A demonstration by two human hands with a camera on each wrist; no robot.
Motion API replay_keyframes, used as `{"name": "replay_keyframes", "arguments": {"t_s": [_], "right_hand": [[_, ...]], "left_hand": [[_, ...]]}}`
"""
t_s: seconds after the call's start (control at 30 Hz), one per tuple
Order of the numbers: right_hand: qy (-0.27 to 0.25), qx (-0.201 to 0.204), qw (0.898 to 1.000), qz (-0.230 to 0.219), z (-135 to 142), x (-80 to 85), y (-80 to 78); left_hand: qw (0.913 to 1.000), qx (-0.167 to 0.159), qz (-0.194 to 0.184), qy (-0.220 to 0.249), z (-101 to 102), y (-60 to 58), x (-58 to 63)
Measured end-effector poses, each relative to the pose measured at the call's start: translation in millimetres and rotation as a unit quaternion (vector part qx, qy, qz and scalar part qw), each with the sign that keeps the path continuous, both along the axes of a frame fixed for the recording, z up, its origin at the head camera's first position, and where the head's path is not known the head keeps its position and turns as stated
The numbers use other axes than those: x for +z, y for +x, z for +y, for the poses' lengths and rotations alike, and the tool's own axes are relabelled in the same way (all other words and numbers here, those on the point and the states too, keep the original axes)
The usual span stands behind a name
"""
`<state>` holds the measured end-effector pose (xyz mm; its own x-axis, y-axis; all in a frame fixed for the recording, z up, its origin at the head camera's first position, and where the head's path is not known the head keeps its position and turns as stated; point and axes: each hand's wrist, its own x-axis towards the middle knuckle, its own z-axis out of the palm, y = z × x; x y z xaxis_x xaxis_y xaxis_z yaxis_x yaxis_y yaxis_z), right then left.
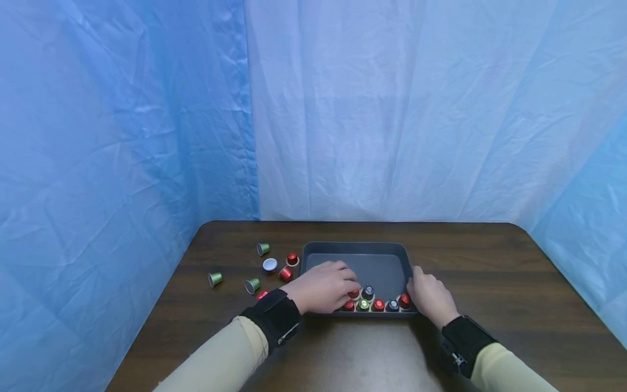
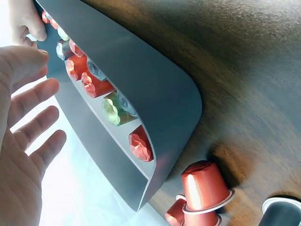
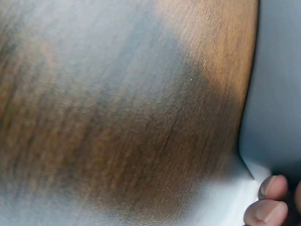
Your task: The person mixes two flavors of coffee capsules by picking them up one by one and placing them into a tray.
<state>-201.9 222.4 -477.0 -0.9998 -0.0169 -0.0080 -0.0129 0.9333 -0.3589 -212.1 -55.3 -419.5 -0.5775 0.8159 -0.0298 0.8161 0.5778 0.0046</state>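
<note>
A dark grey rectangular tray (image 1: 382,264) lies on the table, with coffee capsules standing along its near side. Among them are a green capsule (image 1: 363,305), a red capsule (image 1: 378,305) and a black capsule (image 1: 368,293). My left hand (image 1: 325,286) reaches over the tray's left part, fingertips close to the capsules. In the left wrist view its fingers (image 2: 40,122) are spread and nothing shows between them. At the tray's right side, my right hand (image 1: 432,296) grips the wall, thumb at the inside; the right wrist view catches fingertips (image 3: 273,212) by the tray's corner.
Left of the tray lie several loose capsules: a green one (image 1: 214,279) farthest out, a white-lidded one (image 1: 270,265), and a red one (image 1: 292,259) near the tray wall. Blue-white sheets (image 1: 392,109) hang behind the brown wooden table (image 1: 490,272).
</note>
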Motion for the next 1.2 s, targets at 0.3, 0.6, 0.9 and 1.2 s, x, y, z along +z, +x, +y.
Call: {"name": "replay_keyframes", "arguments": {"t_s": [0.3,0.6,0.9,1.2], "right_hand": [[-0.004,-0.002,1.0,-0.002,-0.3,0.7,0.9],[-0.007,-0.001,1.0,-0.009,0.1,1.0,0.4],[-0.003,0.001,1.0,-0.002,-0.3,1.4,0.5],[-0.003,-0.003,1.0,-0.006,-0.3,0.5,0.1]], "left_hand": [[0.9999,0.015,0.001,0.0,-18.7,4.6,4.7],[0.999,0.035,0.021,0.015,-43.0,10.5,9.5],[0.9978,0.062,0.008,0.022,-56.2,11.0,5.8],[0.9976,0.055,0.014,0.04,-67.5,10.0,2.6]]}}
